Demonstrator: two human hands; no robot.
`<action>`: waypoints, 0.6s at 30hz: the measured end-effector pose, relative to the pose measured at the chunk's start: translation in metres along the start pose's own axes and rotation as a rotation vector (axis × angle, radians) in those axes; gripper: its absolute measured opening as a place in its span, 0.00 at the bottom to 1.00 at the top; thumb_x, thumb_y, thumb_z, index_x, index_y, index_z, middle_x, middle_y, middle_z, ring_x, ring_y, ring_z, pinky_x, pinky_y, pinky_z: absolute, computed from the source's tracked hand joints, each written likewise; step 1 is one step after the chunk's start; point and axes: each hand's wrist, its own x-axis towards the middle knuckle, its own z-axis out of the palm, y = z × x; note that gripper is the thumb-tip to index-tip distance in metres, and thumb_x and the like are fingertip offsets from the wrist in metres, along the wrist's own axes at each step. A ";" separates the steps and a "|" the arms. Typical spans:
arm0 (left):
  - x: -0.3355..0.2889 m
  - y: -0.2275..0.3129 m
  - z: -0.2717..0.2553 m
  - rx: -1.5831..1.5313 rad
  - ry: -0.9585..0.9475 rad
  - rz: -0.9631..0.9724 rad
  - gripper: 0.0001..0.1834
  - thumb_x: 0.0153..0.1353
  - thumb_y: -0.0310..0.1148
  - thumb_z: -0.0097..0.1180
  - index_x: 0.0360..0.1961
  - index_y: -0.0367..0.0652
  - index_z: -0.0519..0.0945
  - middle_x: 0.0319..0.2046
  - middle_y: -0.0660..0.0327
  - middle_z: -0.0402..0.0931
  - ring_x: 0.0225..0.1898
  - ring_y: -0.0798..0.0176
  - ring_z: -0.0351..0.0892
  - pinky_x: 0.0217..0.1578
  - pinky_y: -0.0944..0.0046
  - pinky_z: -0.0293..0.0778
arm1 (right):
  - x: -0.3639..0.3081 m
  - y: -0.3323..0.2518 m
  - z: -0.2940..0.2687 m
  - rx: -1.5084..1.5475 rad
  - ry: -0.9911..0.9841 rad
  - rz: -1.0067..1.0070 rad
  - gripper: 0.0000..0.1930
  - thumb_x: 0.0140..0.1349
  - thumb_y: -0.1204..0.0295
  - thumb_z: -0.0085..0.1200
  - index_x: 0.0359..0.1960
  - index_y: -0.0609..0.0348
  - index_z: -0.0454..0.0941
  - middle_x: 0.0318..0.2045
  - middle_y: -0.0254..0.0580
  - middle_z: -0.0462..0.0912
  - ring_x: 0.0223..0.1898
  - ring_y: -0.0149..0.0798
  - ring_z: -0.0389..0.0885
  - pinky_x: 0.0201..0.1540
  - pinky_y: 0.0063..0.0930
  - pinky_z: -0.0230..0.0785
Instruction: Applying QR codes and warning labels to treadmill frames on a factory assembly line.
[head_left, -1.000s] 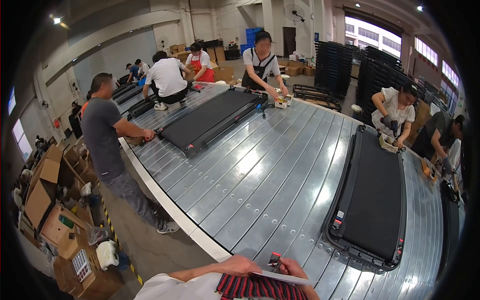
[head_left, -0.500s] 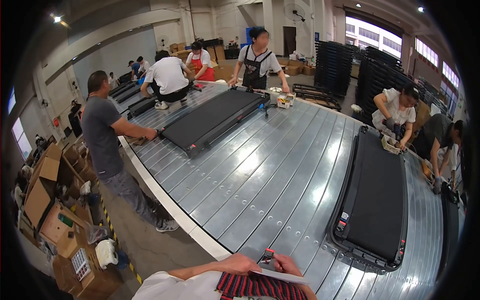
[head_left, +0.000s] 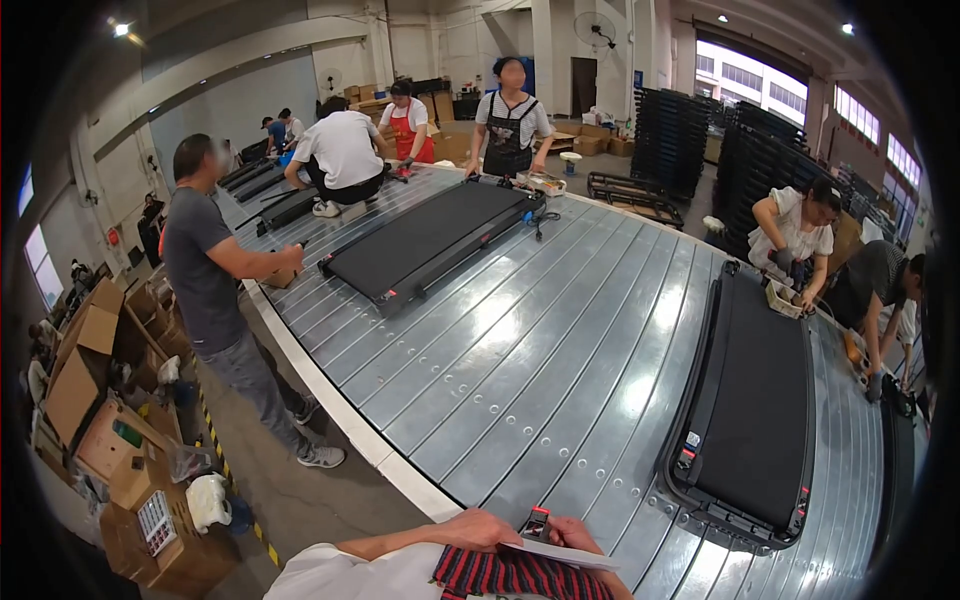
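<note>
At the lower edge my left hand [head_left: 482,529] is closed, its fingers at the edge of a white sheet [head_left: 565,554]. Closed on the same sheet, my right hand [head_left: 573,534] grips it farther right. Between the two hands shows a small black part with a red top [head_left: 537,521]; whether it rests on the table or is held I cannot tell. My hands are above the near edge of the metal-slatted table [head_left: 530,380]. To their right lies a treadmill deck [head_left: 752,400] with a black belt.
Another treadmill deck [head_left: 440,235] lies toward the far left, a co-worker in grey [head_left: 205,260] beside it. An aproned co-worker [head_left: 510,125] stands behind. Two people work at the right near a small parts tray [head_left: 785,298]. Cardboard boxes [head_left: 165,540] fill the left floor.
The grey-shirted co-worker's hand has drawn back from the far deck and now holds a brown item. The aproned co-worker has pulled their arms in. My hands have barely moved.
</note>
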 end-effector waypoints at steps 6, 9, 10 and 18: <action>-0.003 0.000 -0.002 -0.019 -0.007 -0.031 0.17 0.43 0.27 0.49 0.38 0.52 0.73 0.33 0.60 0.74 0.36 0.52 0.72 0.28 0.56 0.67 | 0.001 -0.005 0.006 -0.011 0.072 -0.002 0.15 0.58 0.60 0.46 0.18 0.54 0.70 0.10 0.27 0.67 0.11 0.22 0.61 0.13 0.17 0.51; -0.007 -0.005 -0.001 -0.059 0.021 0.006 0.17 0.43 0.27 0.48 0.38 0.52 0.72 0.31 0.59 0.74 0.35 0.52 0.72 0.27 0.56 0.66 | -0.003 -0.019 0.022 -0.008 0.072 0.007 0.15 0.58 0.59 0.47 0.19 0.54 0.71 0.10 0.27 0.67 0.11 0.21 0.61 0.13 0.17 0.51; -0.008 -0.007 -0.002 -0.060 0.024 0.002 0.17 0.43 0.27 0.48 0.38 0.52 0.72 0.31 0.59 0.74 0.35 0.52 0.72 0.27 0.56 0.66 | -0.004 -0.025 0.031 0.016 0.052 0.008 0.15 0.57 0.59 0.47 0.19 0.54 0.71 0.11 0.27 0.68 0.11 0.21 0.61 0.13 0.17 0.51; -0.018 -0.011 -0.013 -0.043 0.120 0.046 0.12 0.44 0.28 0.50 0.34 0.47 0.71 0.28 0.58 0.73 0.31 0.51 0.72 0.26 0.55 0.66 | 0.042 0.000 0.027 -0.147 0.084 -0.013 0.16 0.56 0.58 0.49 0.18 0.56 0.72 0.09 0.29 0.69 0.09 0.23 0.62 0.12 0.18 0.52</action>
